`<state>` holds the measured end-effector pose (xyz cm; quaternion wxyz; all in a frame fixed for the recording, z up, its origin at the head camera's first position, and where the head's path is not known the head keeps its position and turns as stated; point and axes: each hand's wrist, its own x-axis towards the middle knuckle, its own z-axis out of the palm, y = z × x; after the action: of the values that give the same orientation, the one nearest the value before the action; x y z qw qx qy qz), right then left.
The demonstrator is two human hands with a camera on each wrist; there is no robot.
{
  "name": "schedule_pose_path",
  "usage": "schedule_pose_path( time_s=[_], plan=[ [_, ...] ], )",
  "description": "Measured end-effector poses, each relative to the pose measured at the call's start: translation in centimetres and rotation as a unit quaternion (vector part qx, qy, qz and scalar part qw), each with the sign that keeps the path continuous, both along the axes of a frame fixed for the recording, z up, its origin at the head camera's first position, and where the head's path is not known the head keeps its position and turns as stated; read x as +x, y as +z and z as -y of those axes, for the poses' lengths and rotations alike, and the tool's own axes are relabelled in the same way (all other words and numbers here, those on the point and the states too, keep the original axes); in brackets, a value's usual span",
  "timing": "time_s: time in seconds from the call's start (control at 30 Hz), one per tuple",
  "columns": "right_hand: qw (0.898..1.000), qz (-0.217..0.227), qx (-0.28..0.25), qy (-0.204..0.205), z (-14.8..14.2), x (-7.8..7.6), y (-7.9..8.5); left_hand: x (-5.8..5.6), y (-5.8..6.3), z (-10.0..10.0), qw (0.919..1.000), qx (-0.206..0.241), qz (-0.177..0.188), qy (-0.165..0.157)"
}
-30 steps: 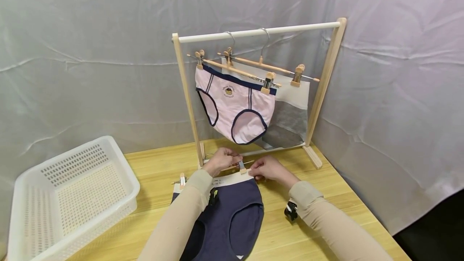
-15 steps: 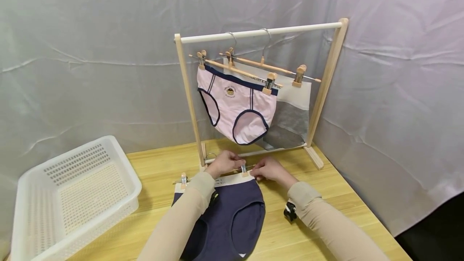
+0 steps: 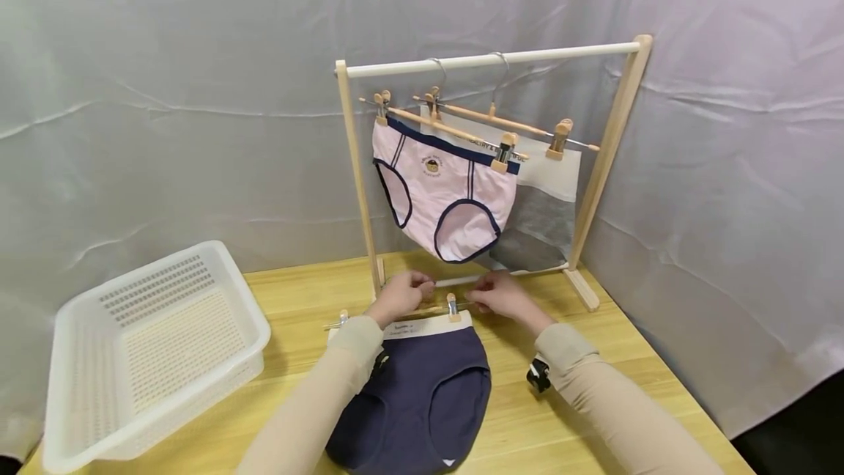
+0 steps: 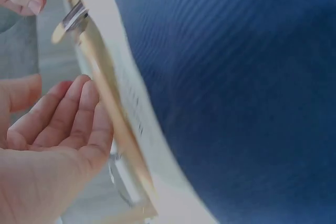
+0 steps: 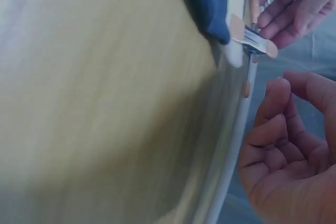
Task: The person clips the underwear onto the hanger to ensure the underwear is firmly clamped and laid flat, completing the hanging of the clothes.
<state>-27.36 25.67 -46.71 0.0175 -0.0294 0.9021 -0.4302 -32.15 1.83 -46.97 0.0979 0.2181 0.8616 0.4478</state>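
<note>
Navy underwear [image 3: 415, 394] with a white printed waistband [image 3: 422, 327] lies flat on the table, its waistband held in a hanger's clips. The right clip [image 3: 453, 308] grips one end of the waistband; the left clip [image 3: 343, 317] is partly behind my left sleeve. My left hand [image 3: 398, 295] is beside the wooden hanger bar [image 4: 113, 100], its fingers loosely bent and nothing in them. To the right of the right clip, my right hand [image 3: 504, 295] hovers at the bar's end with loosely curled fingers, apart from the clip in the right wrist view.
Behind the hands stands a wooden rack [image 3: 359, 182] with a white rail [image 3: 461, 62]. Pink underwear [image 3: 448, 182] and a grey-and-white garment [image 3: 543, 204] hang there from clip hangers. A white perforated basket [image 3: 253, 336] sits on the left of the table [image 3: 303, 292].
My left hand has let go of the right clip and drawn back from it. My right hand has come off the waistband's corner. The head view has shifted slightly left.
</note>
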Motion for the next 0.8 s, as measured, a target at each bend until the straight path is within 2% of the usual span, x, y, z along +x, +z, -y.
schedule_pose_path(
  time_s=[0.1, 0.2, 0.3, 0.4, 0.57, 0.73, 0.8],
  plan=[
    [0.998, -0.037, 0.052, 0.015, 0.4, -0.3, 0.6, 0.1, 0.5, 1.1, 0.9976, 0.058, 0.038, 0.000],
    [0.991, -0.079, 0.091, 0.054, 1.2, -0.5, 0.8, 0.4, 1.1, 2.2, 0.9899, 0.113, 0.084, -0.012],
    [0.984, -0.103, 0.102, 0.099, 2.4, -0.7, 0.9, 0.7, 1.6, 3.4, 0.9820, 0.149, 0.113, -0.021],
    [0.979, -0.113, 0.121, 0.120, 3.6, -0.7, 1.0, 0.7, 2.1, 4.3, 0.9755, 0.176, 0.131, -0.020],
    [0.965, -0.136, 0.186, 0.129, 5.1, -1.0, 0.7, 0.8, 2.9, 5.7, 0.9706, 0.196, 0.140, 0.004],
    [0.953, -0.142, 0.227, 0.144, 5.9, -1.3, 0.1, 0.9, 3.7, 7.2, 0.9745, 0.189, 0.120, 0.020],
    [0.947, -0.148, 0.237, 0.158, 6.1, -1.4, -0.1, 1.0, 4.1, 7.8, 0.9780, 0.179, 0.102, 0.033]
  ],
)
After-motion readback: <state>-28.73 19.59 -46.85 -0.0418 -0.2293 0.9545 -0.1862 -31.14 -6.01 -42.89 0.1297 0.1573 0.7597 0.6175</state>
